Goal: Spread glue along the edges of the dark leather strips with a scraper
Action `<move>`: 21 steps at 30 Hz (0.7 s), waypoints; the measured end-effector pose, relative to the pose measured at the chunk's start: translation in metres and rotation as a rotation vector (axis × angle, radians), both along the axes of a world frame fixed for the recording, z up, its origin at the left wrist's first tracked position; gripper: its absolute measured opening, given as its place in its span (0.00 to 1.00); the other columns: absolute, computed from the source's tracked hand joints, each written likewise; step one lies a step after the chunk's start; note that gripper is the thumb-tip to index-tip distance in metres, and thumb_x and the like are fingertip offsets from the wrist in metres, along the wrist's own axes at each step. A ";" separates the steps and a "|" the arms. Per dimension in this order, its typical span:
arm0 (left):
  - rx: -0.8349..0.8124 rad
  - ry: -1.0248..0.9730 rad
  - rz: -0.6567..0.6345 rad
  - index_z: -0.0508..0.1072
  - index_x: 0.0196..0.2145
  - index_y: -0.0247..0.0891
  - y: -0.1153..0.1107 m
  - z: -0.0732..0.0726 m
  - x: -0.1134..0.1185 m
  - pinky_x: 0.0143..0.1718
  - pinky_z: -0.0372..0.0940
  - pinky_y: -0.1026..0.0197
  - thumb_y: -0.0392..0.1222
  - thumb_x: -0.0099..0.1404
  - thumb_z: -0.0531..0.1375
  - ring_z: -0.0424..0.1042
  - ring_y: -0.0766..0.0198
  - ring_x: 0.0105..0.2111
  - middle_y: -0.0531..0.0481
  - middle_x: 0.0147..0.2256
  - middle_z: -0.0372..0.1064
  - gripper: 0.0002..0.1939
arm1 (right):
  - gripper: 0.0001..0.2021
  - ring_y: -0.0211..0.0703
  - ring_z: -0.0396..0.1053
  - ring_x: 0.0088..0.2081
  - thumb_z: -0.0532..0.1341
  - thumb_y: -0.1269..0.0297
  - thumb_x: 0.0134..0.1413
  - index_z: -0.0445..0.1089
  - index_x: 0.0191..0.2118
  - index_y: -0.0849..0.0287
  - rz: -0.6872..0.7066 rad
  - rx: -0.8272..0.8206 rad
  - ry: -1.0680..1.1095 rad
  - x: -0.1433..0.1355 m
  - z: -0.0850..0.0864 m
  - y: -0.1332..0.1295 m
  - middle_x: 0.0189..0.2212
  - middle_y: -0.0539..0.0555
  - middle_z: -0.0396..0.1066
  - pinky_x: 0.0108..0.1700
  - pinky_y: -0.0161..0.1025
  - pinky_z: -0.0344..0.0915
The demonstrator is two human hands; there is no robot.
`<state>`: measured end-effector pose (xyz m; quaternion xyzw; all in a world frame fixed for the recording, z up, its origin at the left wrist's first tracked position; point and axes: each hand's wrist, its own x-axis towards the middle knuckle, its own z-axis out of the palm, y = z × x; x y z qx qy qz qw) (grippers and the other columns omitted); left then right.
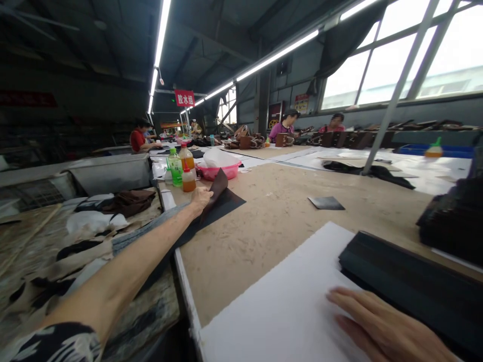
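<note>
1. Step in hand, as judged: pick-up of a dark leather piece (218,187) from the far left of the bench (271,221).
2. Left hand (200,197): arm fully extended, fingers closed on the piece's near edge; the piece curls upward off a black sheet (222,206).
3. Right hand (381,327): open, flat on a white board (287,301), beside a black stack (415,286).
4. Next move likely calls for clearing the bottles (183,171) close by.

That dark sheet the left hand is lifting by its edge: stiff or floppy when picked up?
Probably floppy: the dark sheet curls upward where the left hand pinches it, while the rest lies flat on the table. It looks thin, so likely light. It may drag rather than slide on that rough surface.
</note>
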<state>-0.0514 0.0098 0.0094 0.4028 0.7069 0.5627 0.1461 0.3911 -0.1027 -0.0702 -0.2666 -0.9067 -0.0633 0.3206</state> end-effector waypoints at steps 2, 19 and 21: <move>-0.013 -0.006 -0.017 0.68 0.46 0.33 0.004 0.001 -0.002 0.39 0.69 0.55 0.43 0.67 0.58 0.70 0.60 0.39 0.46 0.44 0.67 0.13 | 0.14 0.45 0.68 0.43 0.48 0.63 0.65 0.66 0.50 0.54 0.023 -0.121 -0.162 -0.058 0.023 0.023 0.45 0.57 0.69 0.45 0.42 0.67; 0.095 -0.345 0.090 0.67 0.47 0.33 0.003 0.013 -0.055 0.38 0.70 0.55 0.43 0.67 0.57 0.70 0.61 0.39 0.45 0.43 0.67 0.14 | 0.21 0.57 0.48 0.60 0.56 0.55 0.64 0.59 0.58 0.56 -0.020 -0.302 -0.374 -0.290 0.034 0.141 0.60 0.58 0.49 0.59 0.62 0.44; 0.164 -0.379 0.185 0.67 0.48 0.33 -0.020 0.031 -0.086 0.39 0.70 0.55 0.43 0.68 0.57 0.70 0.60 0.39 0.45 0.44 0.67 0.14 | 0.22 0.57 0.47 0.60 0.55 0.54 0.64 0.58 0.59 0.56 -0.031 -0.299 -0.369 -0.289 0.034 0.141 0.61 0.58 0.49 0.59 0.62 0.44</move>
